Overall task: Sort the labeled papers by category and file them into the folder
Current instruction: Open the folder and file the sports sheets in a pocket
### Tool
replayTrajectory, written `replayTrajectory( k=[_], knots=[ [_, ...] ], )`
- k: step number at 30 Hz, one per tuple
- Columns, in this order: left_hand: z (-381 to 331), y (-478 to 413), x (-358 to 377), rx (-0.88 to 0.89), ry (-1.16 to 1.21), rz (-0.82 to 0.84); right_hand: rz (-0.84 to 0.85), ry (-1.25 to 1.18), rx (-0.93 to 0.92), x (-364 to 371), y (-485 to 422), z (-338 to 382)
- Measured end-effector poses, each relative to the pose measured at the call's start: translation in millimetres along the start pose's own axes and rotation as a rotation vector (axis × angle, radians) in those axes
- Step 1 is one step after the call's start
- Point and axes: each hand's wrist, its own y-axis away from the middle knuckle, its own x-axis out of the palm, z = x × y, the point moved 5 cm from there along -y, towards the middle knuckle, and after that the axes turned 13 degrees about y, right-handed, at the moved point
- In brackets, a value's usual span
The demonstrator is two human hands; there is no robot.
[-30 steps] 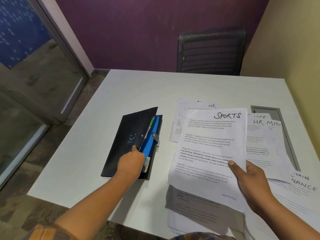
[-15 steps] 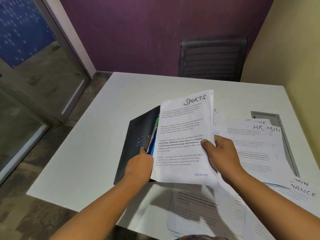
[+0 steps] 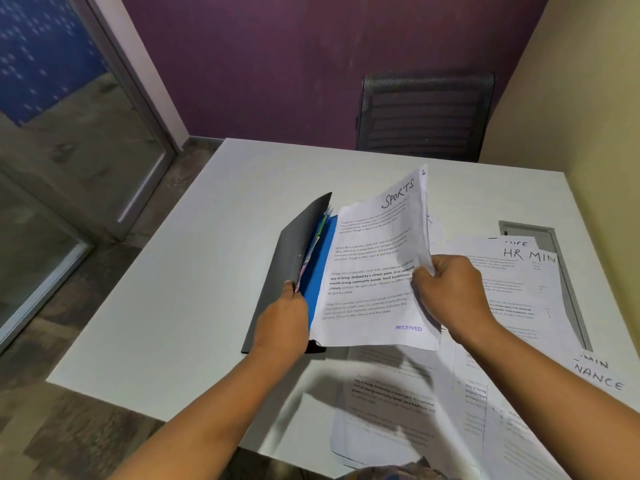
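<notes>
A dark folder (image 3: 294,247) lies on the white table (image 3: 194,271) with its cover lifted, showing a blue divider (image 3: 320,268) and coloured tabs inside. My left hand (image 3: 282,323) grips the cover's lower edge and holds it up. My right hand (image 3: 446,289) pinches the right edge of a sheet marked SPORTS (image 3: 374,268), stamped RECEIVED, tilted over the blue divider with its left edge at the folder's opening. More labeled papers (image 3: 512,271) marked HR, MIN and NANCE lie spread to the right.
Loose printed sheets (image 3: 391,407) overhang the table's near edge. A grey cable hatch (image 3: 543,233) is set into the table at the right, partly under papers. A black mesh chair (image 3: 426,116) stands behind the table. A yellow wall is on the right, a glass door on the left.
My left hand has raised the folder cover higher. My right hand has carried the SPORTS sheet left from above the paper pile, over the open folder.
</notes>
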Motion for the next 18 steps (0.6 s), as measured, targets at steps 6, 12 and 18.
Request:
replayTrajectory(
  k=[6, 12, 18],
  knots=[
    [1, -12, 8, 0.032, 0.085, -0.065, 0.020, 0.019, -0.013, 1, 1, 7],
    [-9, -12, 10, 0.042, 0.076, -0.029, 0.157, 0.113, -0.004, 2, -18, 27],
    [-12, -14, 5, 0.029, 0.094, 0.036, 0.173, 0.214, 0.015, -18, -37, 39]
  ],
)
